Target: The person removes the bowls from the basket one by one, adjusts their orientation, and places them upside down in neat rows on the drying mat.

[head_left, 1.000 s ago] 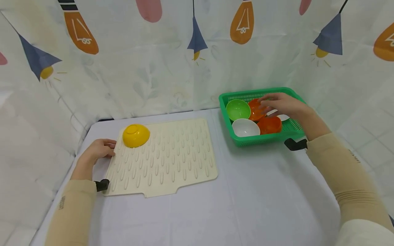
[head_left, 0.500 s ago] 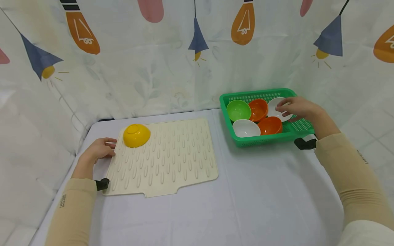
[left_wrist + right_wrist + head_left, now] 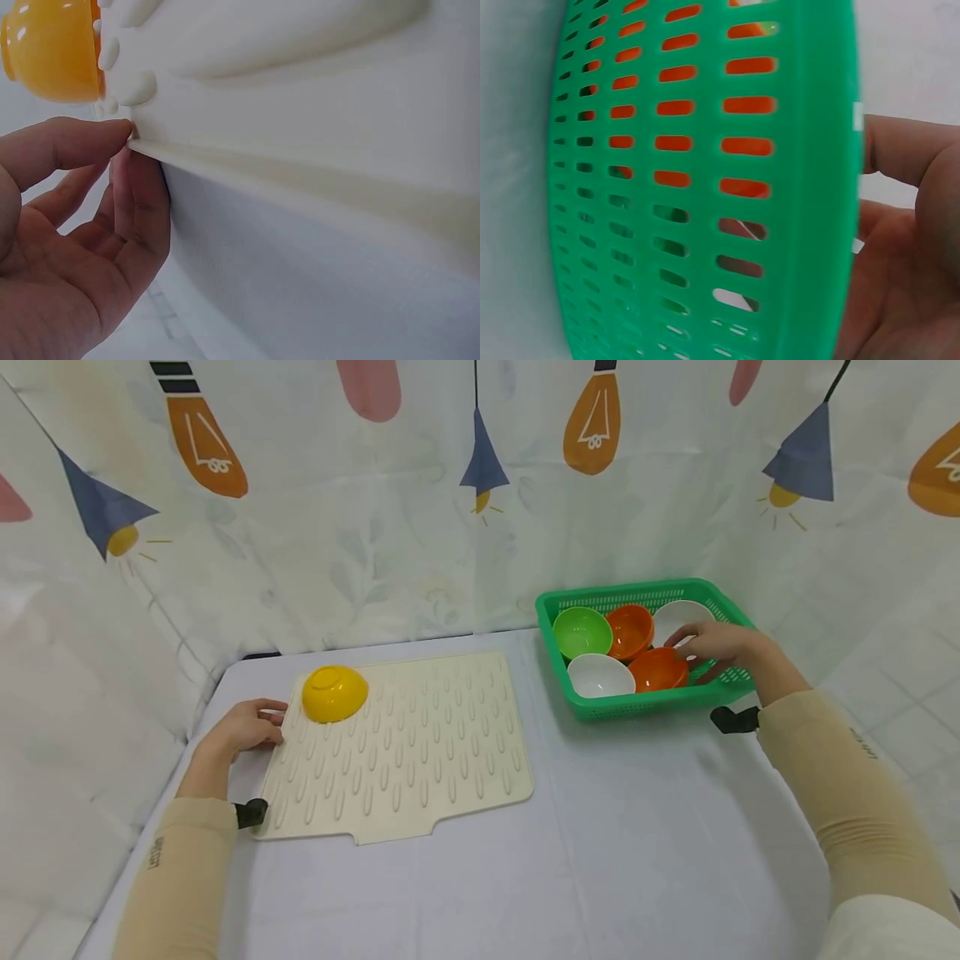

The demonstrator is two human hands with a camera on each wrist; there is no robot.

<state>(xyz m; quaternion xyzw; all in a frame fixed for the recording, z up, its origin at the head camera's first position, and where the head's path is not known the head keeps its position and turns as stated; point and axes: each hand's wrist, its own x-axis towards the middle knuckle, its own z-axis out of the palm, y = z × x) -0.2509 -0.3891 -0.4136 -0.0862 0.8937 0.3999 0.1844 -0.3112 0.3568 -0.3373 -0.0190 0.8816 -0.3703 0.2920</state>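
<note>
My left hand [image 3: 251, 727] pinches the left edge of a cream ridged drying mat [image 3: 420, 739]; in the left wrist view the thumb lies on top and the fingers underneath. A yellow bowl [image 3: 333, 693] rests upside down on the mat's far left corner. On the right, my right hand [image 3: 716, 647] is over the green basket [image 3: 622, 705], its fingertips right at the rim of the front orange bowl [image 3: 656, 670]. The right wrist view shows that hand [image 3: 900, 262] partly hidden behind the basket wall [image 3: 705, 165], with orange showing through the slots.
Also in the basket are a light green bowl [image 3: 582, 633], another orange bowl [image 3: 630, 628], a white bowl [image 3: 600, 677] at the front and a white one [image 3: 678, 617] at the back. A patterned curtain [image 3: 420, 543] hangs behind the white-covered table [image 3: 525, 877].
My right hand has moved right from above the back orange bowl, then down and forward to the front orange bowl. The left hand stays at the mat's edge.
</note>
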